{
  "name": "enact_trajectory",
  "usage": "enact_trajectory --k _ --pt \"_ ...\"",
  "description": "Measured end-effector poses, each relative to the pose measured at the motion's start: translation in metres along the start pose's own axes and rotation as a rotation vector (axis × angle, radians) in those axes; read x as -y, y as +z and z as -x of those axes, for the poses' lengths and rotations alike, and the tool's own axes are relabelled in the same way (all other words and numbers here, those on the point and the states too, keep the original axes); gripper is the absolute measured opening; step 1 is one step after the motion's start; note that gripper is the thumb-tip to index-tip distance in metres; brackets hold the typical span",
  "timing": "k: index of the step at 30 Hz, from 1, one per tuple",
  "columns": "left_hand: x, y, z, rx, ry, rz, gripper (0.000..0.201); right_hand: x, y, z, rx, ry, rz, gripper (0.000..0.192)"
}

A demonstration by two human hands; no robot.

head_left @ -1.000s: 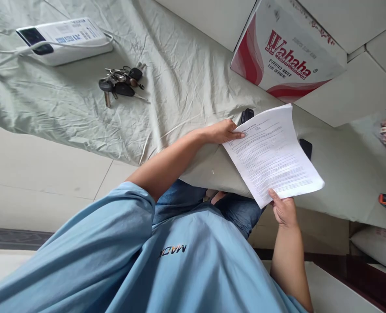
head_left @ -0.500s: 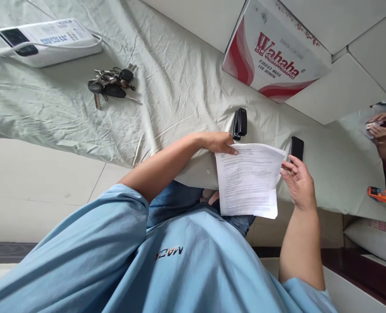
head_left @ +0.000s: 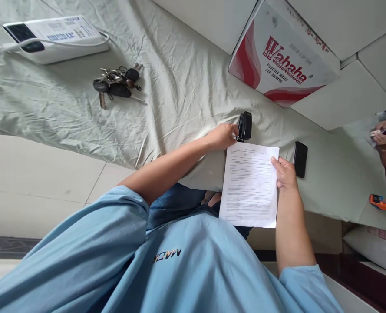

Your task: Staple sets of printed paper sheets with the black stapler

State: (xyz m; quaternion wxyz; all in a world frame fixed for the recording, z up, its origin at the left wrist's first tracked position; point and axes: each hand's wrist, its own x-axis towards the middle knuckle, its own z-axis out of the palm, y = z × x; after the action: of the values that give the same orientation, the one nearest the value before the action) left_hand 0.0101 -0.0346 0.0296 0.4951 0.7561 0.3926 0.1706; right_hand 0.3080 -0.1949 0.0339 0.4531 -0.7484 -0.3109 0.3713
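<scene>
Inspecting, I found the right hand (head_left: 285, 173) clamped on the paper (head_left: 249, 191) at its two-o'clock edge, the left hand (head_left: 223, 136) at the stapler (head_left: 245, 125), twelve o'clock, grip indeterminable; one-sided support, I judged, risked skewing.

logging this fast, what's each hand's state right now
Left hand: at the black stapler; grip open or closed cannot be told.
Right hand: closed, holding the printed paper by its edge.
</scene>
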Motion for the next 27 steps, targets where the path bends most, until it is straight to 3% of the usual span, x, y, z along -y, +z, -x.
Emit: enact_trajectory --k 5,16,22,27 --pt "0.007 0.016 -0.005 -0.171 -0.024 -0.025 0.031 -0.004 -0.002 -0.011 -0.012 0.043 -0.001 0.070" --pt "0.014 0.020 -0.008 -0.239 -0.037 0.006 0.035 -0.016 0.002 -0.024 -0.032 0.064 -0.083 0.068" --pt "0.016 0.021 -0.003 -0.263 0.127 0.051 0.055 -0.020 0.002 -0.022 -0.052 0.021 -0.110 0.065" --pt "0.015 0.019 0.001 -0.222 0.204 0.026 0.051 -0.023 -0.001 -0.021 -0.072 0.020 -0.091 0.065"
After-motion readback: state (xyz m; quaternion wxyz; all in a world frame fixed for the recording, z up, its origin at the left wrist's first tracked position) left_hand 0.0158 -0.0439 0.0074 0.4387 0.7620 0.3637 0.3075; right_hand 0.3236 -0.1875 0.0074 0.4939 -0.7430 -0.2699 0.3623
